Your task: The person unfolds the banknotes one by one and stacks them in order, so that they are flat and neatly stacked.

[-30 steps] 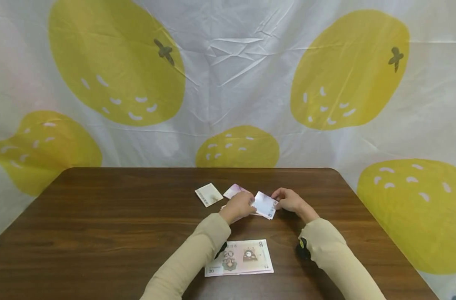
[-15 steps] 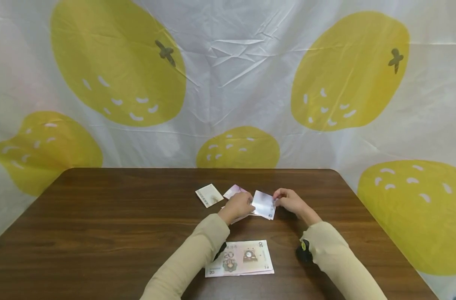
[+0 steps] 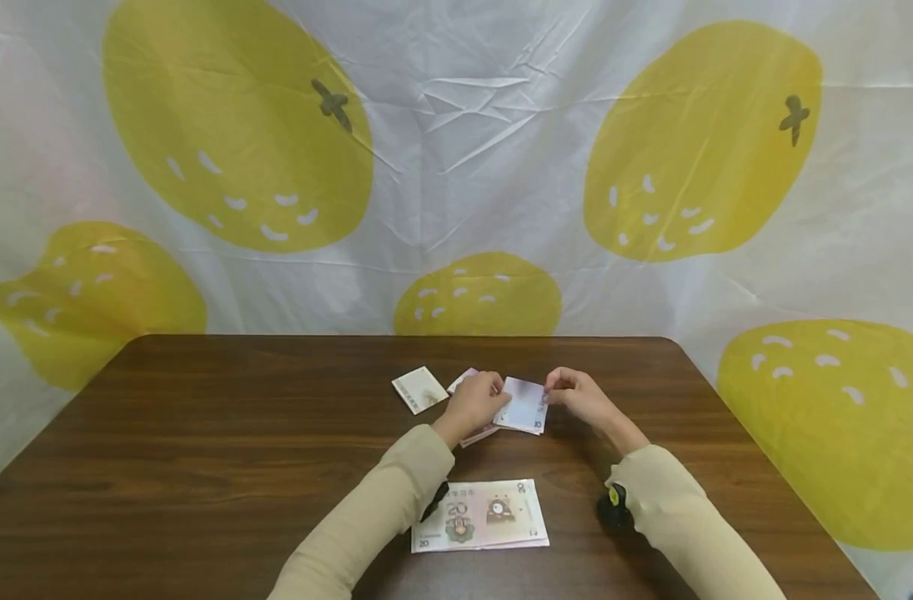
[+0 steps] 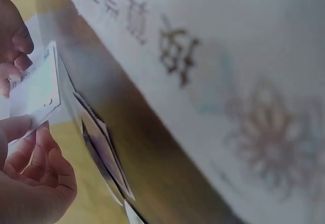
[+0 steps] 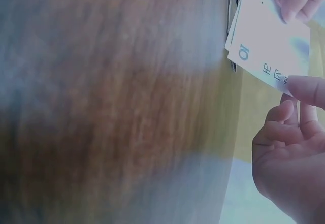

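Between my hands is a folded play banknote (image 3: 525,406), pale lilac with a printed 10, and other paper edges show under it. My left hand (image 3: 471,407) pinches its left side; in the left wrist view the thumb lies over the paper. From the right, my right hand (image 3: 582,398) pinches the opposite edge, its thumb (image 5: 304,91) on the printed end in the right wrist view. Partly hidden behind and below my left hand lie more folded notes (image 3: 479,434), pinkish purple. A pale folded note (image 3: 420,390) lies left of them.
Flat 20 play banknotes (image 3: 494,515) lie stacked nearer the body, with my left forearm (image 3: 373,508) over their left end. All this is on a dark brown wooden table (image 3: 223,467). A white curtain (image 3: 471,167) printed with yellow fruit hangs behind the table's far edge.
The folded note has shifted slightly left and up, turning a little straighter. My right hand has followed it while both hands keep their pinch. More of the pinkish note below shows.
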`<control>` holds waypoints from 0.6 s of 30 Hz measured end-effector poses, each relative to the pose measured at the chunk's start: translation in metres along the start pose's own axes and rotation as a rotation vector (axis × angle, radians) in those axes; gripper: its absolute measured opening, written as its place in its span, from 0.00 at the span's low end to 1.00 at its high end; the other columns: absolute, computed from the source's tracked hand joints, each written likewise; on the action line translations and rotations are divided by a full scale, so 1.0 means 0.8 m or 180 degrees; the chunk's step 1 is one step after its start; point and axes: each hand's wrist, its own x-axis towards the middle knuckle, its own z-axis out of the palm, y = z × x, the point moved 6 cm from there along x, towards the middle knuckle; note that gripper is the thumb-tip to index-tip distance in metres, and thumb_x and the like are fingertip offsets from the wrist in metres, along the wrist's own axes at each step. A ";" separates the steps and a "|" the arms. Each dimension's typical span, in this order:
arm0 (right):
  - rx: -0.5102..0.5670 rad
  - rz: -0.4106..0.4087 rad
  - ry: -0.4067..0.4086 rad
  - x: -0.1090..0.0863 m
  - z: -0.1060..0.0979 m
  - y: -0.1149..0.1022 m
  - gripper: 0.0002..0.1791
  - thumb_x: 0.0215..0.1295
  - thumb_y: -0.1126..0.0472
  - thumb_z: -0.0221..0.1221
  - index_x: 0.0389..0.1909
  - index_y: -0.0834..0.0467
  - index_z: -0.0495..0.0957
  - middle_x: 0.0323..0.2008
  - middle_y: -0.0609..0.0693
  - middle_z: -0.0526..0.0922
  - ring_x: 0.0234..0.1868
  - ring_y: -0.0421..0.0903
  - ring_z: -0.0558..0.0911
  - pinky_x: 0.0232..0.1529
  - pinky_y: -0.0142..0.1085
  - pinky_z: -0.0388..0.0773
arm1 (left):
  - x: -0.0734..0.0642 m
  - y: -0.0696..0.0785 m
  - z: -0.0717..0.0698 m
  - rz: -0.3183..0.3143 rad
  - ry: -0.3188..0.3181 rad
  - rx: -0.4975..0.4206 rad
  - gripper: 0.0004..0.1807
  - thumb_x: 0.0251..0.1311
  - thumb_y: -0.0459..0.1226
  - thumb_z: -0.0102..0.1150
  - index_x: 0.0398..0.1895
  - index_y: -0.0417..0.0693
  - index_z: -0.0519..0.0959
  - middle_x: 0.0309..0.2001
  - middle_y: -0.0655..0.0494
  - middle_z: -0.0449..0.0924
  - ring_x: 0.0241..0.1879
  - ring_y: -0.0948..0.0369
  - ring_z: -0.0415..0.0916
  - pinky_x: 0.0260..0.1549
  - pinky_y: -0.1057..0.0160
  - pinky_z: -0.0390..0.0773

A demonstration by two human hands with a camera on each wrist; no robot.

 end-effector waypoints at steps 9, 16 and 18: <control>0.0335 -0.0030 0.0068 0.001 0.003 0.003 0.16 0.54 0.67 0.57 0.44 0.68 0.70 0.29 0.48 0.75 0.28 0.44 0.71 0.23 0.33 0.65 | -0.004 0.001 -0.022 0.0065 -0.0004 -0.0222 0.06 0.51 0.37 0.59 0.23 0.43 0.77 0.22 0.58 0.74 0.25 0.62 0.69 0.25 0.66 0.67; 0.0364 0.0023 0.0009 -0.008 0.016 -0.002 0.15 0.56 0.63 0.58 0.42 0.67 0.72 0.27 0.48 0.76 0.24 0.43 0.69 0.23 0.34 0.64 | -0.013 -0.009 -0.039 0.0137 0.0086 -0.0585 0.06 0.50 0.35 0.59 0.21 0.43 0.76 0.22 0.58 0.75 0.25 0.63 0.69 0.24 0.68 0.67; 0.0453 0.0045 -0.0032 -0.010 0.021 -0.002 0.15 0.56 0.63 0.58 0.41 0.68 0.71 0.25 0.49 0.74 0.22 0.41 0.68 0.21 0.32 0.63 | -0.016 -0.012 -0.042 0.0107 0.0108 -0.0696 0.06 0.51 0.35 0.59 0.22 0.42 0.76 0.22 0.58 0.75 0.25 0.63 0.70 0.23 0.68 0.68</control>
